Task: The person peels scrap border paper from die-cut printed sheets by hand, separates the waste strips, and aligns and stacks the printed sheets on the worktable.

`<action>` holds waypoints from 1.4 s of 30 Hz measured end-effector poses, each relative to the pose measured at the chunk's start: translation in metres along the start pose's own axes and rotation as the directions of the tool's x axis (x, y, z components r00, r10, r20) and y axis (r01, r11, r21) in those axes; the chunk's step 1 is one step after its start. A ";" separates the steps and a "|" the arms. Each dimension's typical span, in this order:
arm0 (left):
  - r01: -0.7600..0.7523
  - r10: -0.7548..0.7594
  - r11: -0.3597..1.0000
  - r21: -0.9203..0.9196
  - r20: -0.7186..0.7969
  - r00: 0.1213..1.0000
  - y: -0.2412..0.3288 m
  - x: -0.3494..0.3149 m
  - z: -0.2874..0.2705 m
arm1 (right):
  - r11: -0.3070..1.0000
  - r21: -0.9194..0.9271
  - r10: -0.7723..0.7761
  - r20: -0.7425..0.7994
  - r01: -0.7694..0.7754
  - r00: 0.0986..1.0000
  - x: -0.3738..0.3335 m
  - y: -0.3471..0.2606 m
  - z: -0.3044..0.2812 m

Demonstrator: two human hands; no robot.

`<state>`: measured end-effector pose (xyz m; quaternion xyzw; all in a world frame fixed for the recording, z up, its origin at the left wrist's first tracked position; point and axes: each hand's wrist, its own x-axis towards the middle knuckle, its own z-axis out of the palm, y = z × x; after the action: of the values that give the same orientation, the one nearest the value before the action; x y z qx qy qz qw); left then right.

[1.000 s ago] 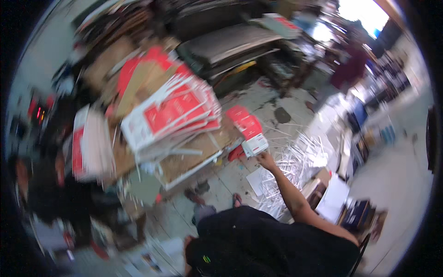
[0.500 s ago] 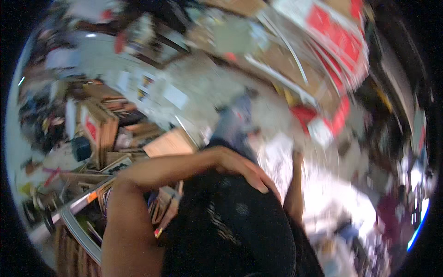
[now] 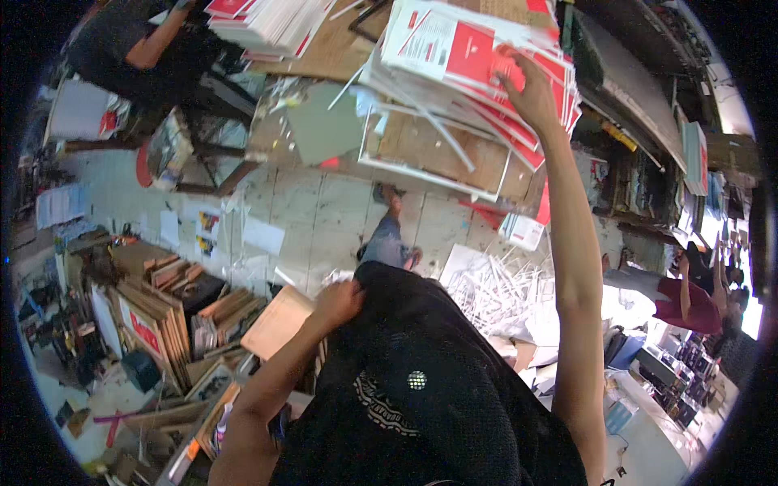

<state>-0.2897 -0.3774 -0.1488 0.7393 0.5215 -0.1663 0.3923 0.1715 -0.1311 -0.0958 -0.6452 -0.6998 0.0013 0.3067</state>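
Observation:
My right hand (image 3: pixel 527 87) reaches far out over a fanned stack of red and white printed sheets (image 3: pixel 429 49) on the table. Its fingers are bent, with the thumb apart from them, and the fingertips touch or hover just above the red part of the top sheets. No sheet shows lifted in it. My left hand (image 3: pixel 339 303) is low beside the front of my black shirt (image 3: pixel 438 348), with its fingers curled away from view and slightly blurred. Whether it touches the cloth or holds anything is hidden.
Another white-and-red stack (image 3: pixel 271 28) lies on the table at the far left, near a person in dark clothing (image 3: pixel 121 49). A white-edged frame (image 3: pixel 429 172) lies at the table's near edge. Shredded paper strips (image 3: pixel 498 292) heap on the floor; wooden boards (image 3: pixel 154 324) lean at left.
My right hand has come up from beside my body to the sheet stack. My left hand has moved left off the shirt front. The view has turned, bringing the table nearer the middle.

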 end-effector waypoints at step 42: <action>0.180 0.200 -0.397 -0.900 0.106 0.974 0.266 0.310 -0.155 | 0.979 -0.043 0.201 -0.004 -0.201 0.979 0.078 0.087 0.026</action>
<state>0.0486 -0.1012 -0.1449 0.0556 0.3674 0.2661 0.8894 0.2405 -0.0358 -0.1181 -0.7192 -0.6308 0.0176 0.2907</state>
